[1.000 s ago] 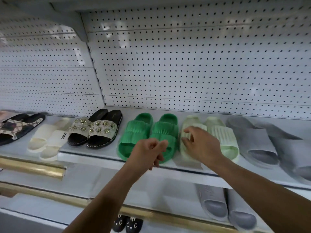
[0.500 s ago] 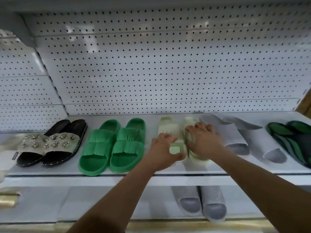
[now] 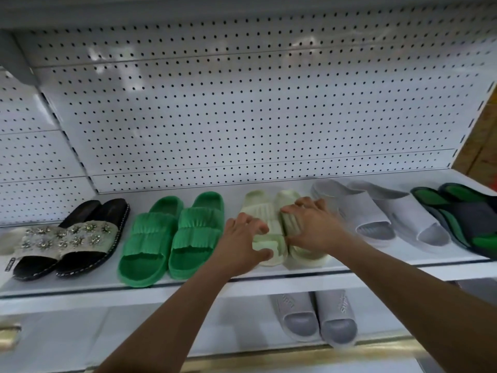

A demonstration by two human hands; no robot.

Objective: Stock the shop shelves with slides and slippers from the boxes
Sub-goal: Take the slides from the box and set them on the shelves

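A pair of pale green slides lies side by side in the middle of the white shelf (image 3: 80,288). My left hand (image 3: 243,239) grips the left pale green slide (image 3: 262,211) over its strap and toe end, fingers curled round it. My right hand (image 3: 313,224) grips the right pale green slide (image 3: 306,254) across its ribbed strap. Both slides rest on the shelf, toes toward me. No boxes are in view.
Left of my hands stand bright green slides (image 3: 172,238) and black jewelled sandals (image 3: 67,238). To the right are grey slides (image 3: 376,214) and dark green-and-grey slides (image 3: 462,214). Another grey pair (image 3: 314,316) sits on the lower shelf. A pegboard wall (image 3: 242,103) backs the shelf.
The view has swung right along the shelf. My left hand came from the bright green pair onto the left pale slide; my right hand shifted from the left pale slide to the right one.
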